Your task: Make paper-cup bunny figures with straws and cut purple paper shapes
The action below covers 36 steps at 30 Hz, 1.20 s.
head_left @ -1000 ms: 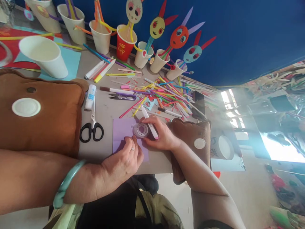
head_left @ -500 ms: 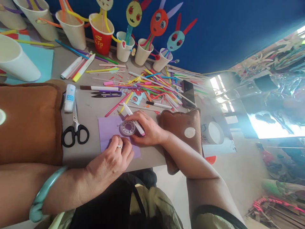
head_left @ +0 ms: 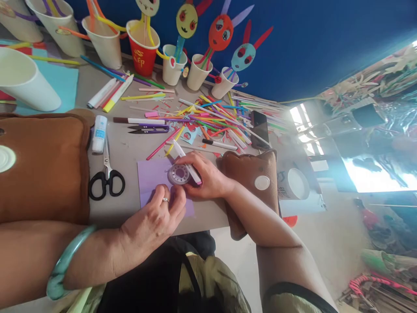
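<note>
A sheet of purple paper [head_left: 149,178] lies at the table's front edge. On it sits a clear plastic ring like a tape roll core [head_left: 179,173]. My right hand [head_left: 210,176] is closed around a white marker with a pink end [head_left: 187,161], its thumb and index finger beside the ring. My left hand [head_left: 156,221], wearing a ring, rests over the paper's lower part with curled fingers. Its fingertips are close to the plastic ring's lower edge; what they pinch, if anything, is hidden.
Black-handled scissors [head_left: 107,180] and a glue stick [head_left: 99,134] lie left of the paper. Purple thread snips [head_left: 150,129], markers and coloured strips [head_left: 208,117] spread behind. Paper cups with paper-faced figures [head_left: 221,82] line the back. Brown cushions [head_left: 45,169] flank the work area.
The whole view has shifted slightly to the right. My left fingers have spread a little apart near the plastic ring. My right hand keeps its hold on the marker.
</note>
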Motion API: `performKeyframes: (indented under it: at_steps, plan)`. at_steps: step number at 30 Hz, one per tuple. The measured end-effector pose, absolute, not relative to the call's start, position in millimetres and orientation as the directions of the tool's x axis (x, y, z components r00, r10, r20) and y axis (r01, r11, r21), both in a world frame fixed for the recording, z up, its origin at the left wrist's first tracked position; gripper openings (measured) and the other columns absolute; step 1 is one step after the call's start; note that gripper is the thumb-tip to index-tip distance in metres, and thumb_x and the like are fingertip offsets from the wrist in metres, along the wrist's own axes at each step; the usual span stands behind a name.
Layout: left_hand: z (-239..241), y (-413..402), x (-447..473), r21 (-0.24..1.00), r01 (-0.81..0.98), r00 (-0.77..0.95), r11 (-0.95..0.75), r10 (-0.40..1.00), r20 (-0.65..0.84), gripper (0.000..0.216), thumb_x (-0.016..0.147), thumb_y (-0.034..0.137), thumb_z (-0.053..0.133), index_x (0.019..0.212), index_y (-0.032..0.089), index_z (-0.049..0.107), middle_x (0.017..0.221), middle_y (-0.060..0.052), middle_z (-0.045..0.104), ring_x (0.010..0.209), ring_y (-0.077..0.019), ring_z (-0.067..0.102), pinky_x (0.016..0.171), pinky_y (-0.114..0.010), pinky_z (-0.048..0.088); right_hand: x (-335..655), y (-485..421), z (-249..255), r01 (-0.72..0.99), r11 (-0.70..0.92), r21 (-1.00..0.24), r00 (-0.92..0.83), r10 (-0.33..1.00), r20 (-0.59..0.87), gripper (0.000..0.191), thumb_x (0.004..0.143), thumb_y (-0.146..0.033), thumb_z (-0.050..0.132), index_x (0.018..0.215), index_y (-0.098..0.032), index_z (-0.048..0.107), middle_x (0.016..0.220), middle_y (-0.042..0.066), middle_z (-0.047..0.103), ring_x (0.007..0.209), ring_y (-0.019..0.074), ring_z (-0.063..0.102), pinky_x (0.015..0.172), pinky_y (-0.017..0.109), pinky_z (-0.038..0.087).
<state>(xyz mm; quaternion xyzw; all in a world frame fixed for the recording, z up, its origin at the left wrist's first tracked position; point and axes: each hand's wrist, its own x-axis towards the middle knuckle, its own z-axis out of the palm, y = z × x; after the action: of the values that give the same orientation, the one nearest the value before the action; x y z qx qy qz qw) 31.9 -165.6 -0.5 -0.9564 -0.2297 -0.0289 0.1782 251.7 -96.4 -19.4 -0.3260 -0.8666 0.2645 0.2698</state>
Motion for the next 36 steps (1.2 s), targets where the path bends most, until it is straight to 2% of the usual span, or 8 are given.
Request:
performKeyframes:
  at_steps: [4, 8, 18, 23, 26, 30, 36]
  plan:
    - [-7.7, -169.2, 34.1, -0.303, 0.486, 0.874, -0.820, 0.465, 0.144, 0.033, 0.092, 0.014, 0.051, 0.119, 0.010, 0.070, 0.134, -0.021, 0.062, 0.085, -0.0232, 0.069, 0.095, -0.047, 0.044, 251.5, -97.0, -18.2, 0.449, 0.637, -0.626, -0.631, 0.722, 0.282, 0.054, 0.078, -0.023, 0.072, 0.127, -0.025, 0.050, 0.116, 0.009, 0.067, 0.106, 0.0255, 0.065, 0.097, 0.043, 0.052]
    - [-15.5, -172.5, 36.7, -0.292, 0.529, 0.848, -0.797, 0.503, 0.167, 0.030, 0.094, 0.019, 0.054, 0.119, 0.010, 0.069, 0.136, -0.024, 0.061, 0.092, -0.0269, 0.068, 0.094, -0.048, 0.044, 251.4, -97.0, -17.0, 0.455, 0.633, -0.626, -0.628, 0.727, 0.278, 0.054, 0.077, -0.021, 0.071, 0.127, -0.025, 0.051, 0.116, 0.009, 0.066, 0.108, 0.0258, 0.064, 0.097, 0.042, 0.053]
    - [-17.0, -173.4, 38.3, -0.249, 0.540, 0.841, -0.804, 0.509, 0.180, 0.026, 0.093, 0.021, 0.057, 0.113, 0.011, 0.071, 0.135, -0.021, 0.063, 0.090, -0.0262, 0.068, 0.090, -0.047, 0.046, 252.7, -95.9, -15.5, 0.463, 0.612, -0.641, -0.631, 0.735, 0.247, 0.058, 0.074, -0.017, 0.071, 0.129, -0.025, 0.051, 0.118, 0.008, 0.066, 0.111, 0.0255, 0.064, 0.099, 0.042, 0.053]
    - [-14.9, -169.3, 36.9, -0.242, 0.517, 0.856, -0.821, 0.486, 0.179, 0.027, 0.092, 0.020, 0.056, 0.113, 0.012, 0.071, 0.134, -0.020, 0.065, 0.084, -0.0238, 0.068, 0.088, -0.046, 0.047, 259.5, -93.0, -5.0, 0.432, 0.564, -0.704, -0.650, 0.735, 0.190, 0.072, 0.072, -0.021, 0.075, 0.139, -0.025, 0.047, 0.133, 0.010, 0.062, 0.124, 0.0279, 0.060, 0.107, 0.045, 0.050]
    - [-15.2, -168.1, 36.8, -0.244, 0.496, 0.868, -0.834, 0.462, 0.184, 0.025, 0.091, 0.020, 0.057, 0.110, 0.012, 0.072, 0.133, -0.021, 0.065, 0.079, -0.0225, 0.067, 0.085, -0.044, 0.047, 263.7, -91.3, 0.8, 0.372, 0.527, -0.764, -0.578, 0.776, 0.254, 0.070, 0.076, -0.024, 0.076, 0.140, -0.027, 0.046, 0.140, 0.010, 0.059, 0.130, 0.0288, 0.058, 0.111, 0.047, 0.047]
    - [-17.7, -170.7, 39.2, -0.221, 0.544, 0.838, -0.809, 0.512, 0.189, 0.023, 0.090, 0.021, 0.060, 0.108, 0.011, 0.073, 0.134, -0.022, 0.064, 0.082, -0.0250, 0.067, 0.084, -0.045, 0.045, 266.2, -90.2, 1.4, 0.354, 0.518, -0.779, -0.433, 0.829, 0.354, 0.056, 0.080, -0.028, 0.079, 0.129, -0.028, 0.053, 0.130, 0.008, 0.066, 0.122, 0.0280, 0.063, 0.108, 0.047, 0.048]
    - [-19.1, -170.7, 39.5, -0.217, 0.527, 0.849, -0.822, 0.497, 0.177, 0.026, 0.091, 0.021, 0.062, 0.111, 0.009, 0.071, 0.133, -0.026, 0.063, 0.087, -0.0268, 0.067, 0.084, -0.045, 0.043, 264.4, -91.2, -5.0, 0.474, 0.504, -0.722, -0.552, 0.809, 0.203, 0.064, 0.074, -0.039, 0.086, 0.128, -0.027, 0.053, 0.127, 0.010, 0.066, 0.120, 0.0278, 0.064, 0.104, 0.043, 0.050]
